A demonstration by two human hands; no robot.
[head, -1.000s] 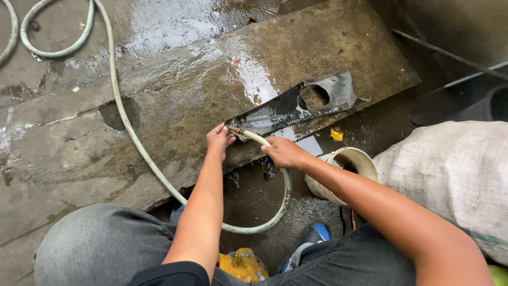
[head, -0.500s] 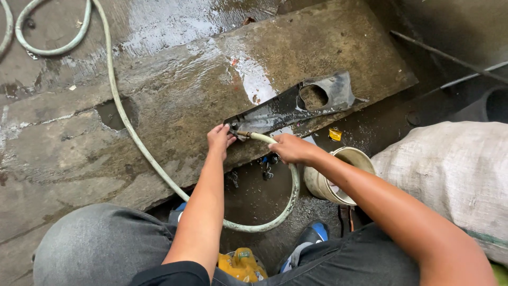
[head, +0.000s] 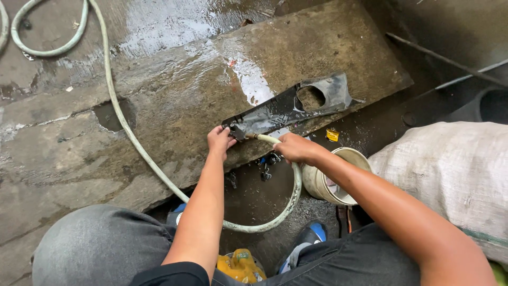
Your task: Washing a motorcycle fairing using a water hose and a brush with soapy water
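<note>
Since a moment ago, right hand (head: 296,148) slides the hose (head: 288,204) end closer; fingers clamp it; left hand (head: 219,140) pinches the black panel (head: 288,106) on the wet slab (head: 174,106); thin, slippery, probably light; edges grip best.

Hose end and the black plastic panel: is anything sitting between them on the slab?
Nothing visible. The right hand holds the hose with its tip right at the near end of the black panel, which the left hand grips. Only wet concrete slab lies around them.
</note>
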